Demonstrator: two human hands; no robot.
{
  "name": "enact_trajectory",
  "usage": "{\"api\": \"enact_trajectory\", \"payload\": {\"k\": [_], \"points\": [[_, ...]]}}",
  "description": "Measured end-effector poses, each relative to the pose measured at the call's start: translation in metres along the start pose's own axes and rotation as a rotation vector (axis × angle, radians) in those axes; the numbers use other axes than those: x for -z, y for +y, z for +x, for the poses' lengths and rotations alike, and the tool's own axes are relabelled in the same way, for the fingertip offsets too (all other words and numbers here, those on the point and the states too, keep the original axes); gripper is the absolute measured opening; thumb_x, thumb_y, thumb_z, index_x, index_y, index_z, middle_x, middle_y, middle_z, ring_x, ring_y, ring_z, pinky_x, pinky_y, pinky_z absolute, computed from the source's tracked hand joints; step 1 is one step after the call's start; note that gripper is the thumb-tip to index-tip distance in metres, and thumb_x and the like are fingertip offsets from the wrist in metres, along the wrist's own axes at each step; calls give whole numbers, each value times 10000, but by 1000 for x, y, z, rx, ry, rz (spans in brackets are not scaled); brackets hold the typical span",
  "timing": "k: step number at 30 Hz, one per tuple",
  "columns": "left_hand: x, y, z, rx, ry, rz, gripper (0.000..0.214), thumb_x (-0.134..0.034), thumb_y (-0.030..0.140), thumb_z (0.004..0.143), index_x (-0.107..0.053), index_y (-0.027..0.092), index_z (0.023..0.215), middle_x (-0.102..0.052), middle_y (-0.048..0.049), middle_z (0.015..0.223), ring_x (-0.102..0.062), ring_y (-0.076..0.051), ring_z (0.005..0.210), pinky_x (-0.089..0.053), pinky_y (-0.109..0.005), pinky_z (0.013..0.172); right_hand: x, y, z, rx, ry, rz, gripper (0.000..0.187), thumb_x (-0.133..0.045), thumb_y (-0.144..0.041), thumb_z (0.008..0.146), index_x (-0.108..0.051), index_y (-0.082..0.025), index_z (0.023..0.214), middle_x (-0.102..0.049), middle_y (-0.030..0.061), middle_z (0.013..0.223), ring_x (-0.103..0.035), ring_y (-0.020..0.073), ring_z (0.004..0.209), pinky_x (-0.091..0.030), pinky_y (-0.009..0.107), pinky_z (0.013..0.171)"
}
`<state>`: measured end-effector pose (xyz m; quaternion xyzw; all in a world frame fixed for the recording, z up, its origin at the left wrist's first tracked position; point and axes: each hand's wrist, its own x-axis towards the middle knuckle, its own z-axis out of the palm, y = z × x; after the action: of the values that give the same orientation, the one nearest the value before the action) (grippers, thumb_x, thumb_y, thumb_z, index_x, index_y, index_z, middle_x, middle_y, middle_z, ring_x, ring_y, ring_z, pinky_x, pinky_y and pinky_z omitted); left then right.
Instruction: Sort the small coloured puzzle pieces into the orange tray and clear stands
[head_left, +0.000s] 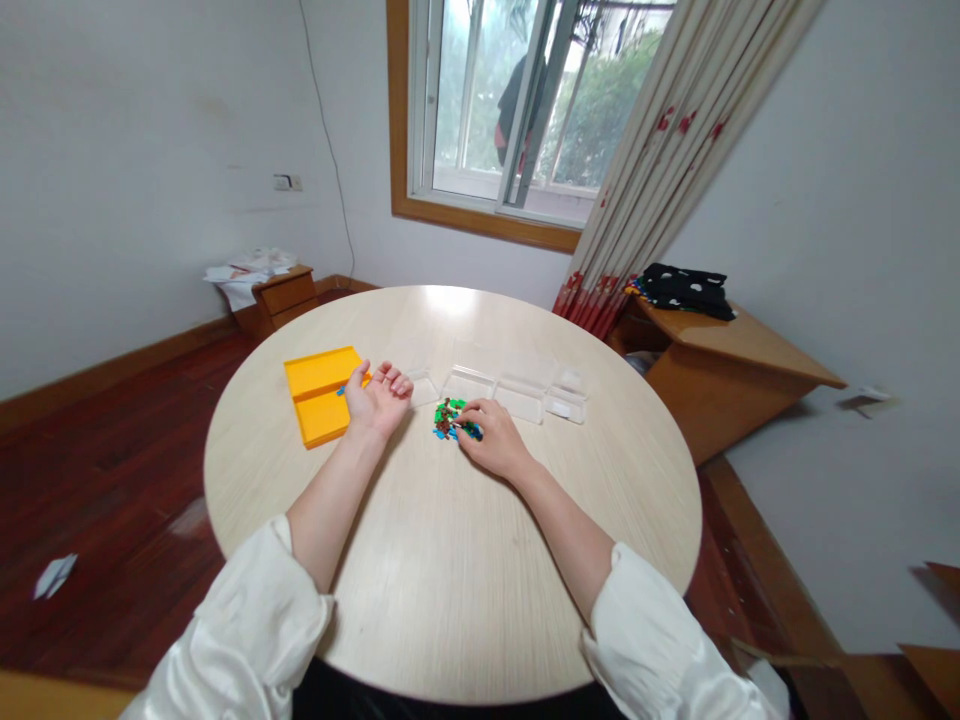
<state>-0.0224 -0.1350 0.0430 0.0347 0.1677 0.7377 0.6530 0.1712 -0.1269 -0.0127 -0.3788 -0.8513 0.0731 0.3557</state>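
My left hand (381, 396) rests palm up on the round table (450, 560), fingers loosely spread, beside the yellow tray (319, 392); nothing shows in the palm. A tiny blue piece (340, 391) lies on the tray near the hand's thumb. My right hand (491, 436) lies palm down with its fingertips pinched at the edge of a small pile of green, brown and blue pieces (448, 417). What the fingertips hold is too small to see.
Several clear plastic boxes (517, 392) stand in a row behind the pile. A wooden desk (720, 370) with dark cloth is to the right, a low cabinet (281, 293) with papers to the far left, and a window with a curtain behind.
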Motion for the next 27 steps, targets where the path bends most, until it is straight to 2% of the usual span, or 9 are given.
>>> {"api": "enact_trajectory", "payload": {"k": [8,12,15,20,23,27], "points": [[-1,-4,4,74,12,232,320,-374,252,893,-485,148,611,-345,38,470,-312,-76,385,-258,-179,382,-1,1,2,-3,-31,17,99,-597,-146,811,-676,-207,812,-652,61,906,-576,208,910,-438,366,813],[1,-10,6,132,-14,411,288,-462,191,863,-483,139,580,-370,39,456,-305,-58,365,-254,-161,360,-1,1,3,-10,23,59,108,-554,-158,853,-657,-191,852,-665,71,893,-578,209,899,-439,358,810],[4,-18,5,199,-85,593,272,-570,183,825,-498,122,570,-406,32,459,-317,-42,363,-251,-144,350,0,2,4,-26,78,92,134,-515,-178,885,-648,-193,872,-675,71,887,-584,208,881,-438,351,800],[11,-29,0,358,-303,838,345,-722,329,739,-521,108,566,-414,32,450,-313,-33,370,-240,-141,348,3,0,5,-32,110,105,188,-472,-239,913,-633,-203,821,-664,68,831,-576,210,831,-439,345,772],[14,-32,-2,436,-383,905,378,-741,375,714,-517,110,564,-407,37,452,-299,-29,380,-228,-143,357,4,-2,5,-22,123,109,212,-463,-264,921,-622,-205,794,-654,66,804,-570,208,810,-436,339,757],[17,-32,-2,474,-424,925,383,-775,363,676,-506,115,563,-411,41,457,-293,-21,381,-208,-143,365,5,-5,5,-9,120,129,219,-460,-280,926,-628,-212,803,-654,60,810,-568,202,816,-437,333,755]]}}
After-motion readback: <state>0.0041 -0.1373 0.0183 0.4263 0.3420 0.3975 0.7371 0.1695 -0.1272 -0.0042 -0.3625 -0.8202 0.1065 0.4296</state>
